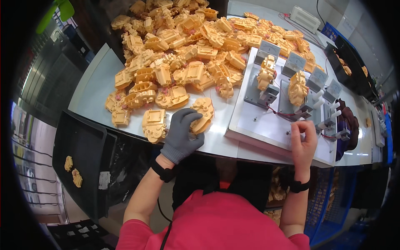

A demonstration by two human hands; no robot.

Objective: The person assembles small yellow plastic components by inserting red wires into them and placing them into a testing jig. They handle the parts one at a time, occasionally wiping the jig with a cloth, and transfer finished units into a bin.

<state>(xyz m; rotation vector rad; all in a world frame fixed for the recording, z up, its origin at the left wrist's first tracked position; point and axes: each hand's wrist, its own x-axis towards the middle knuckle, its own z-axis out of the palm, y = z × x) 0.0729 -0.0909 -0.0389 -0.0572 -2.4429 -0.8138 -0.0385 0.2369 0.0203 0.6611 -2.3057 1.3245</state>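
Observation:
My left hand [182, 135], in a grey glove, is closed around a yellow plastic gear housing [203, 116] at the table's front edge. Just left of it lies another yellow housing [154, 125], flat on the table. My bare right hand [304, 139] is held over the front edge of a white test board [262, 133], its fingers curled in; whether anything is between them is hidden. Beside its thumb a small metal switch [288, 133] sticks up from the board. Two yellow housings, one [266, 74] on the left fixture and one [298, 88] on the middle fixture, stand upright.
A large heap of yellow housings [179, 50] covers the back of the table. Analog meters [295, 62] line the board's far side. A black tray [79, 146] with a few housings is at the left. Beyond the board's right end shows a dark-gloved hand [349, 125].

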